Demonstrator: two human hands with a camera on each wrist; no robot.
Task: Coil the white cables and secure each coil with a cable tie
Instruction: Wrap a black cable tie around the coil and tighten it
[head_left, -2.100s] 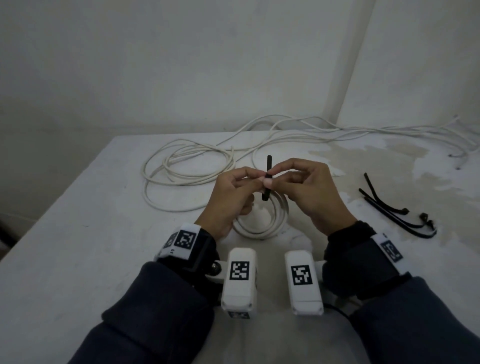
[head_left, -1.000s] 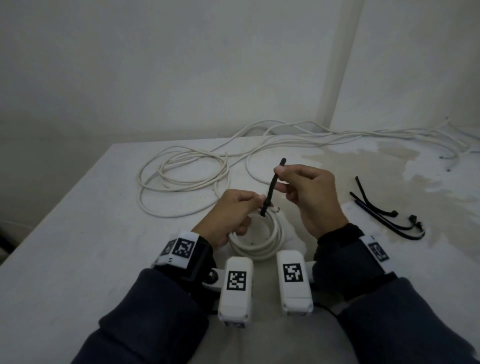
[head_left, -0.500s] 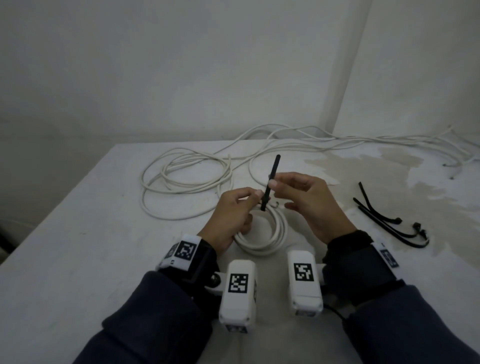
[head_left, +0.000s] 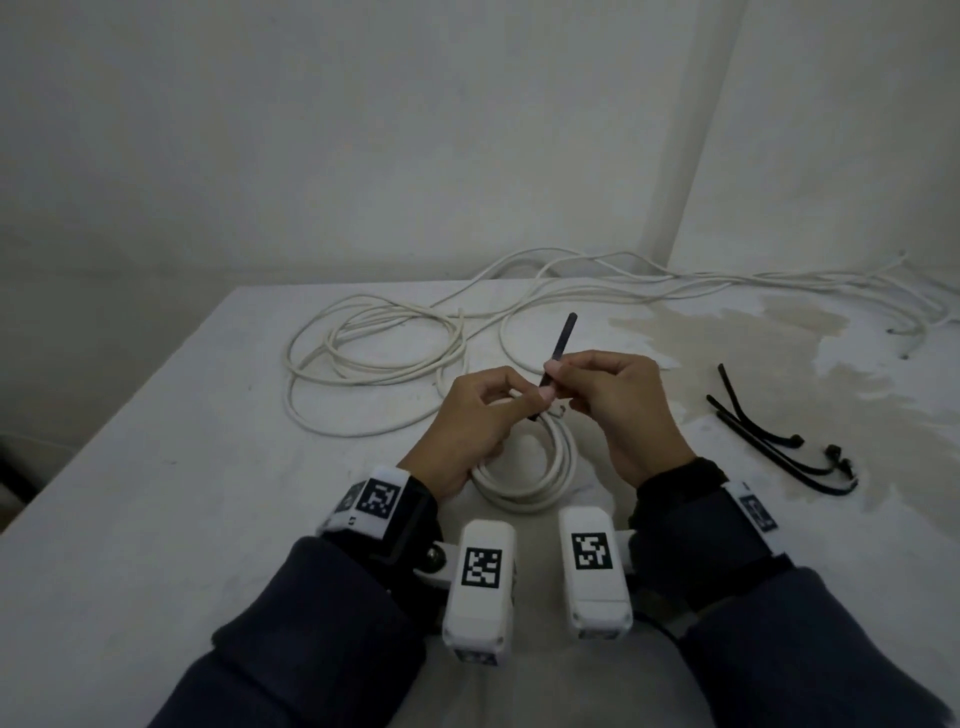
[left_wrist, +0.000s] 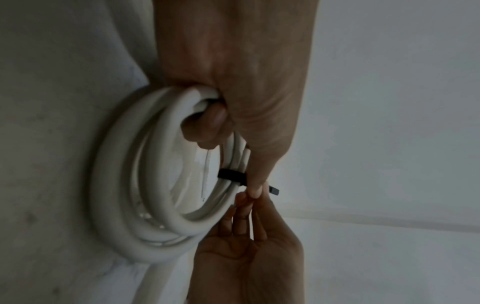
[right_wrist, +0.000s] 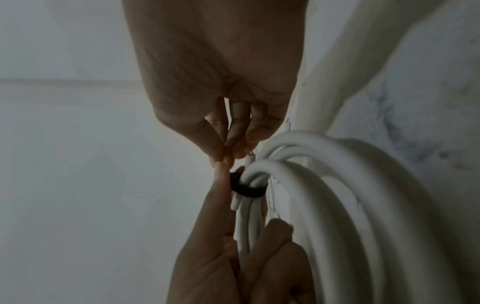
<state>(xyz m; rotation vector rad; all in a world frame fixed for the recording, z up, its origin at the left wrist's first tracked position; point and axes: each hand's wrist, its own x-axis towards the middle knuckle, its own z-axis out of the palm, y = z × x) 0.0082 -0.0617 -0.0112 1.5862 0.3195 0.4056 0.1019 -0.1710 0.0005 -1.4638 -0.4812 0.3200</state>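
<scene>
Change: vs a sec ago the tie's free tail stands straighter and the right hand (head_left: 618, 400) sits closer to the left hand (head_left: 478, 421), so the loop looks nearly cinched, 1st coil close to done.
Tie: black cable tie (head_left: 560, 345) tail points up toward 1 o'clock, long axis near upright; band wraps the coil strands (left_wrist: 230, 175).
Coil: white coil (head_left: 540, 483) on table (head_left: 156, 467), center, under both hands.
L grip: fingers curled round coil, thumb+index at tie head.
R grip: fingertips pinching the tail.
Rest: loose cable (head_left: 363, 364) at 11 o'clock; spare ties (head_left: 769, 441) at 3 o'clock.
</scene>
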